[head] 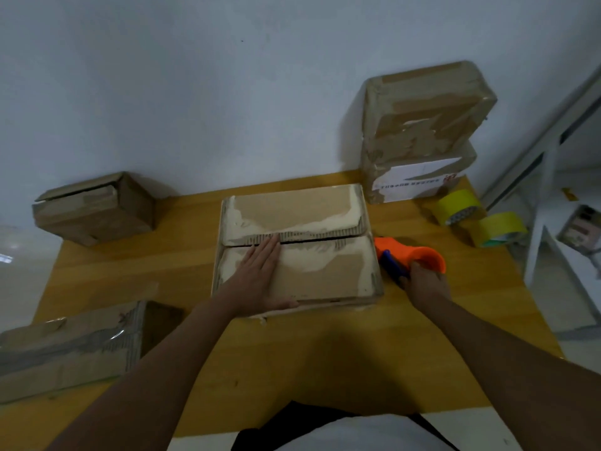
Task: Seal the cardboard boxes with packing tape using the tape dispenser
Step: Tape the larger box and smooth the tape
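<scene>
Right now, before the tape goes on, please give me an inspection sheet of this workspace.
Surface: wooden table, bare at the near side.
Job's things: centre box, flaps closed, seam untaped; orange tape dispenser at its right edge.
Clutter: two yellow tape rolls, stacked boxes far right, two boxes left.
Hands: left hand flat on near flap; right hand grips dispenser.
Cables: nothing seen.
Surroundings: pale wall, white frame right.
</scene>
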`<control>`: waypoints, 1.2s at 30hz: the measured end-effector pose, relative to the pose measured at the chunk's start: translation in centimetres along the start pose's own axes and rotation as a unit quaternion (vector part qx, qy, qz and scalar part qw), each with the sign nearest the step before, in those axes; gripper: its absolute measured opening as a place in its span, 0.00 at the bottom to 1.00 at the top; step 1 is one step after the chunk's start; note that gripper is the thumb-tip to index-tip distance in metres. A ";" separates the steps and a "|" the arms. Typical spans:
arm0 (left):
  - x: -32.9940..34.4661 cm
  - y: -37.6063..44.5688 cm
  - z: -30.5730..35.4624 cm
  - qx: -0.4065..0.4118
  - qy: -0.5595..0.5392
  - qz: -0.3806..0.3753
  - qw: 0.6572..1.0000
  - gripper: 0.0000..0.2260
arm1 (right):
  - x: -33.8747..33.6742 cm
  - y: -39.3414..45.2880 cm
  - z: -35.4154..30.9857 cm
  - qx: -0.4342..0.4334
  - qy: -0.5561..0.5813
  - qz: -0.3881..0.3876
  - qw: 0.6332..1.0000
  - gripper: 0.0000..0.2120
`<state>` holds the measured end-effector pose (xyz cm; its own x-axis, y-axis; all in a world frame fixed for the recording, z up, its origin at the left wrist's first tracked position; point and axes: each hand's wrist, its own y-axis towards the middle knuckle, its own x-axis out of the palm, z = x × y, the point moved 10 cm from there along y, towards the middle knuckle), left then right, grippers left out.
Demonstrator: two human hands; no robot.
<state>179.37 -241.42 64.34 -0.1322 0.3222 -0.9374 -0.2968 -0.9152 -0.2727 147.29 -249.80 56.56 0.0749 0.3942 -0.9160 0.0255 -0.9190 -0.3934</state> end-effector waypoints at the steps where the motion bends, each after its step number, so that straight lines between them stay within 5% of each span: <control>1: 0.1 0.0 0.0 0.000 0.001 -0.001 1.000 0.57 | -0.2 0.3 -0.1 0.001 -0.008 -0.006 1.000 0.13; 5: 0.3 -0.2 -0.1 -0.003 0.006 -0.008 1.000 0.58 | -2.7 0.4 1.5 0.056 0.136 0.028 0.989 0.12; 10: 0.6 -0.3 0.2 0.002 -0.003 -0.002 1.000 0.58 | -10.4 -2.6 1.6 0.080 0.504 0.119 0.852 0.15; 15: 0.4 -0.2 0.3 0.004 -0.008 0.001 1.000 0.59 | -18.7 -5.8 -5.3 -0.086 0.499 0.208 0.837 0.27; 20: -0.5 0.3 -0.1 0.011 -0.025 0.015 1.000 0.56 | -19.0 -7.5 -14.3 -0.182 0.391 0.175 0.885 0.26; 23: -2.3 -0.2 -0.6 0.009 -0.119 0.074 0.990 0.43 | -17.3 -7.3 -16.6 -0.198 0.377 0.140 0.894 0.33; 25: -4.0 -0.6 -1.5 -0.015 -0.199 0.126 0.972 0.26 | -16.9 -7.1 -17.2 -0.203 0.383 0.134 0.891 0.33; 27: -5.8 -0.9 -3.1 -0.067 -0.288 0.180 0.938 0.15 | -16.7 -6.7 -17.5 -0.200 0.381 0.128 0.894 0.32; 29: -6.7 -1.1 -5.0 -0.142 -0.431 0.210 0.866 0.12 | -16.7 -6.4 -17.8 -0.199 0.377 0.127 0.896 0.31; 33: -4.8 -0.4 -4.8 -0.230 -0.746 0.123 0.613 0.13 | -16.0 -6.1 -17.6 -0.193 0.382 0.119 0.896 0.36; 36: -4.8 0.1 -3.6 -0.231 -0.788 0.090 0.563 0.14 | -15.5 -6.2 -16.8 -0.180 0.385 0.111 0.899 0.35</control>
<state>183.33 -243.94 67.99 -0.9042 -0.3054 0.2987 0.0862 -0.8153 -0.5726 162.70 -250.35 74.51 0.7812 0.2073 -0.5889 0.2356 -0.9714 -0.0295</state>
